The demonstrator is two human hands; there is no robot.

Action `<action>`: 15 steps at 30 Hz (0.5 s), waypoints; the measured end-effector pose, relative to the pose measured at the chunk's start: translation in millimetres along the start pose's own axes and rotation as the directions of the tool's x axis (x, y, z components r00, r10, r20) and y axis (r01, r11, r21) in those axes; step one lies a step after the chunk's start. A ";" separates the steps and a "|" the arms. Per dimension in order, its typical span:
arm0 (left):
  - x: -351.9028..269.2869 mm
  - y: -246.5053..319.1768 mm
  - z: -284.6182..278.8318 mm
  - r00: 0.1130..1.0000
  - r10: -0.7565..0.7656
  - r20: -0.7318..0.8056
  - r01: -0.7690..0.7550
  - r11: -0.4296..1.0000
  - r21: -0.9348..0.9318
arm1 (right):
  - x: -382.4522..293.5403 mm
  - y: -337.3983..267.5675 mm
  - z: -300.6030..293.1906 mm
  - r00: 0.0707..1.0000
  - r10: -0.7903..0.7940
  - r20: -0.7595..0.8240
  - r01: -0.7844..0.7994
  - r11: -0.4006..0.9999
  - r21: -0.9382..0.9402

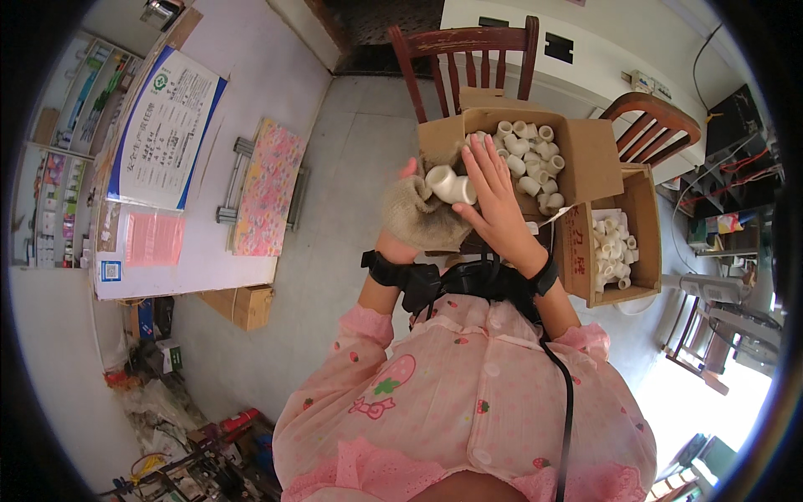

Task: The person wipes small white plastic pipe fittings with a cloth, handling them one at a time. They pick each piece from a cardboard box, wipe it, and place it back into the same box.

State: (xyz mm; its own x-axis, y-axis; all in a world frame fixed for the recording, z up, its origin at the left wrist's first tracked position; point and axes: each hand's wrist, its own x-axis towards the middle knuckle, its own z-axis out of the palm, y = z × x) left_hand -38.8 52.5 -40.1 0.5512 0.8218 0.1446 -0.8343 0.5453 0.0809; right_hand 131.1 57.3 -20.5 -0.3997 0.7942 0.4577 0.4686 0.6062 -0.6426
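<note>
A greyish-brown cloth covers much of my left hand, and a white plastic pipe elbow fitting rests against it. My right hand lies flat with its fingers extended, beside and partly over the fitting's right end. Just beyond my hands stands an open cardboard box holding many similar white pipe fittings. Wristbands are on both wrists. The cloth hides most of my left fingers, so their grip is only partly visible.
A second box of white fittings stands at the right. Two wooden chairs stand beyond the boxes. A folding stool with a floral top and a white counter are at the left. A wooden box sits below the counter.
</note>
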 end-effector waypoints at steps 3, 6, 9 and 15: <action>-3.7 -9.5 -5.7 0.883 0.359 -0.302 -0.086 0.756 0.648 | -2.8 0.1 -1.1 1.000 -0.028 0.011 0.028 1.000 -0.004; -3.5 -9.5 -12.1 0.979 0.195 -0.055 -0.148 0.876 0.459 | -4.3 -0.7 -6.7 0.998 -0.053 0.022 0.052 0.998 0.029; 1.2 -6.2 -18.6 0.972 0.124 -0.198 -0.067 0.960 0.272 | -3.6 -1.6 -15.8 0.996 -0.090 0.028 0.089 0.995 0.038; 13.0 -10.8 -19.1 0.860 0.238 -0.451 -0.093 0.943 0.319 | -9.6 -4.2 -37.3 0.985 -0.170 -0.010 0.170 0.985 -0.011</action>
State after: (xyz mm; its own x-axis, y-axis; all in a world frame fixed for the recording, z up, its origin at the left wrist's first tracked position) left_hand -22.4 60.5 -57.9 0.2815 0.9112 -0.3007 -0.8422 0.3848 0.3776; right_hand 162.3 48.7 0.7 -0.4660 0.6800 0.5661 0.4026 0.7327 -0.5487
